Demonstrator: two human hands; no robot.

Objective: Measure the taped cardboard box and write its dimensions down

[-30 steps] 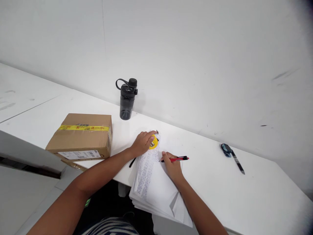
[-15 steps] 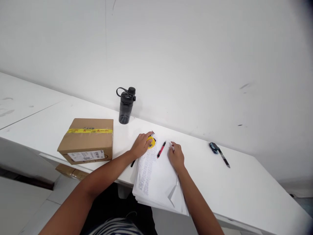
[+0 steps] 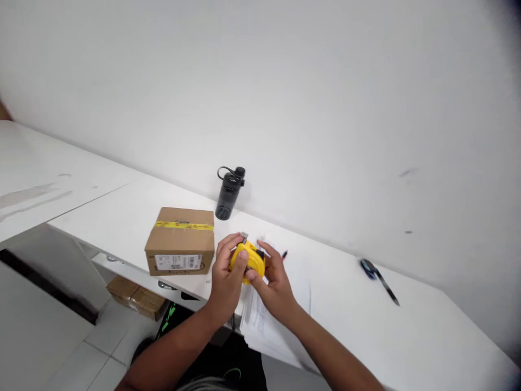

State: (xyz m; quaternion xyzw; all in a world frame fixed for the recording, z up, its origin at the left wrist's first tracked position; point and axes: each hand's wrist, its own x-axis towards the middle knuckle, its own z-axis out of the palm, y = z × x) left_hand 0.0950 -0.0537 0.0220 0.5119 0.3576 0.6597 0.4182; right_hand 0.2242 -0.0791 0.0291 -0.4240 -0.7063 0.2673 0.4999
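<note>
A yellow tape measure (image 3: 255,263) is held up in front of me between both hands, above the paper stack. My left hand (image 3: 228,271) grips its left side, thumb across the face, near the metal hook tip that pokes out at the top. My right hand (image 3: 277,282) grips the right side, thumb at the lower edge and fingers behind. Under the hands lie written paper sheets (image 3: 264,331), partly covered by my arms. Just past my right fingers shows the end of a red and black pen (image 3: 284,255); the rest of it is hidden.
On the white table (image 3: 345,320), a taped cardboard box (image 3: 179,244) stands left of my hands, with a dark bottle (image 3: 230,194) behind it. A dark blue object (image 3: 368,268) and a black pen-like item (image 3: 388,289) lie at right. Another carton (image 3: 136,296) sits below the table.
The tape measure has been lifted off the papers by my left hand. My right hand has moved left and closed on it too. The view has shifted, so the box and bottle appear further right.
</note>
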